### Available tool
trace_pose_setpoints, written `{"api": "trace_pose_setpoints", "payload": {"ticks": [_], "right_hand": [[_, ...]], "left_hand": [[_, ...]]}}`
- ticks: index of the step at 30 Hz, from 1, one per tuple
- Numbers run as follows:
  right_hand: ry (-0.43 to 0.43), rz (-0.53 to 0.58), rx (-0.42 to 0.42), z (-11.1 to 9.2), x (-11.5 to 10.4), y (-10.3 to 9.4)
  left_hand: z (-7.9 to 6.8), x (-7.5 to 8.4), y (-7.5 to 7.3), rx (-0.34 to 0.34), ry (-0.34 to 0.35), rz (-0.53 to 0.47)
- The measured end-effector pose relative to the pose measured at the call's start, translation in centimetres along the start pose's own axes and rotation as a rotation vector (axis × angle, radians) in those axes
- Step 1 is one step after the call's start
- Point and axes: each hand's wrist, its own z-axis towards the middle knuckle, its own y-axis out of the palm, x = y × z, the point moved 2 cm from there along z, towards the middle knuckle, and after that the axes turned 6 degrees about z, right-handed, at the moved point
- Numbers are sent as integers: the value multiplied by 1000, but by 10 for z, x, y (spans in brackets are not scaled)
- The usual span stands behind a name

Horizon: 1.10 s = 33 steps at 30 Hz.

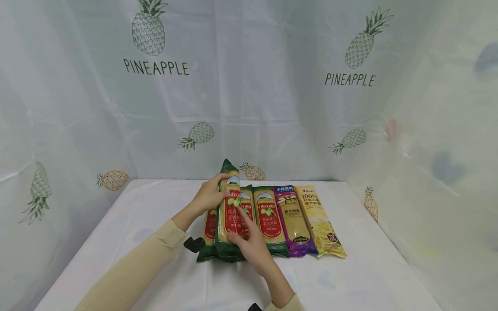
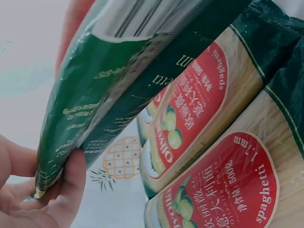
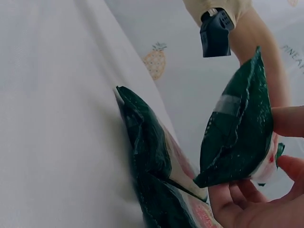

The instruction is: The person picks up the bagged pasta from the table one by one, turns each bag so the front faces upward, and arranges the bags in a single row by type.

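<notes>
Both hands hold one green-ended spaghetti pack (image 1: 232,216) with a red label, raised above similar packs. My left hand (image 1: 209,196) grips its upper part from the left; in the left wrist view, thumb and fingers close around one green end. Lower on the right side, my right hand (image 1: 254,246) grips it, with fingers beneath the pack (image 3: 237,128) in the right wrist view. Behind it lie matching spaghetti packs, one at the left (image 1: 210,226) and one partly hidden (image 1: 247,201). A further matching pack (image 1: 269,216) lies just right of them.
Right of the green packs lie a purple pasta pack (image 1: 293,216) and a yellow pasta pack (image 1: 320,218), side by side. All rest on a white-covered table (image 1: 373,268). A pineapple-print curtain (image 1: 268,108) hangs behind and along the sides.
</notes>
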Motion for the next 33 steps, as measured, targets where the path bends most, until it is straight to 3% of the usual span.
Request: {"api": "trace_pose_setpoints", "payload": {"ticks": [10,17,33], "right_hand": [[148,361,-110,1,7,-5],[82,305,-91,2,8,-4],[6,255,-17,-2,7,1]], "left_hand": [[-2,0,-6,-58,-11,-137],[-5,-1,-5,-74,-18,-91],[-3,-2,-7,-75,109,159]]}}
